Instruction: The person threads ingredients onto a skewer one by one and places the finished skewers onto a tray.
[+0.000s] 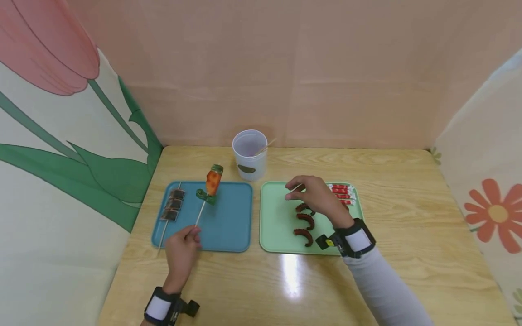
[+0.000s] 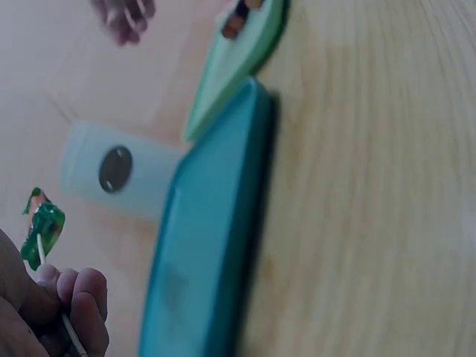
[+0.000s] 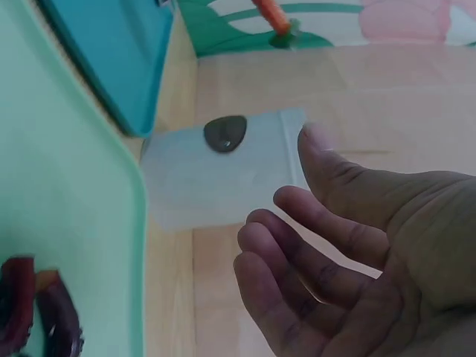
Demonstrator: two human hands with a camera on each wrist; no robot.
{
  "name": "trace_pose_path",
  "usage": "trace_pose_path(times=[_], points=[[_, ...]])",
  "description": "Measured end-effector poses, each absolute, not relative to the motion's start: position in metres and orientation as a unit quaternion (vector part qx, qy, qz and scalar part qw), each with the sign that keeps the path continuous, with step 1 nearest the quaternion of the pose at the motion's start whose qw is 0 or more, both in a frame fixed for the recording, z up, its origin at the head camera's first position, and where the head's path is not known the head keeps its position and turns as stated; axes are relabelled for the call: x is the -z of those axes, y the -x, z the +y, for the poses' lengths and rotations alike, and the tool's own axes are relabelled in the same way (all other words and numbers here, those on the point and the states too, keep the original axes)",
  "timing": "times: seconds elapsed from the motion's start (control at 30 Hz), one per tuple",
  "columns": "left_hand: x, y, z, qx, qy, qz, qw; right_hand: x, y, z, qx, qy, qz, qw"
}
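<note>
My left hand (image 1: pixel 182 250) pinches the lower part of a thin wooden skewer (image 1: pixel 200 213) above the blue tray's front edge. Threaded near its top are an orange piece (image 1: pixel 213 182) and green pieces (image 1: pixel 205 196); in the left wrist view a shiny green piece (image 2: pixel 49 227) shows above the fingers. Over the green tray (image 1: pixel 274 226) hovers my right hand (image 1: pixel 314 194), fingers loosely bent, with nothing between them in the right wrist view. Below it lie several curled, reddish-brown tentacle-like pieces (image 1: pixel 303 221). Several red-and-white sticks (image 1: pixel 341 190) sit at the tray's back right, partly hidden by the hand.
On the blue tray (image 1: pixel 232 217), a skewer with dark brown square pieces (image 1: pixel 173 204) lies along the left side, its end past the front rim. A white cup (image 1: pixel 250 163) holding a thin wooden stick (image 1: pixel 266 147) stands behind the trays, near the back wall.
</note>
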State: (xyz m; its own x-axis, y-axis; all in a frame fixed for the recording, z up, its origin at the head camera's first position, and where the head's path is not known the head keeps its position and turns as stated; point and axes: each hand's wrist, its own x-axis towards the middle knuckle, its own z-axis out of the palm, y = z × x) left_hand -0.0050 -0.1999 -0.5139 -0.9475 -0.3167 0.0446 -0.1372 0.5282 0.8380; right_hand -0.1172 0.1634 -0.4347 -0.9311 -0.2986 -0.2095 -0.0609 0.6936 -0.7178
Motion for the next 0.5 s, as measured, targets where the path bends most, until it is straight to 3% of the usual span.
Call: trace_pose_path(times=[0.5], points=[[0.537,0.01,-0.235,0.462,-0.184,-0.867,0.044,0.478,0.141,0.161,0.388,0.077,0.912,0.11]])
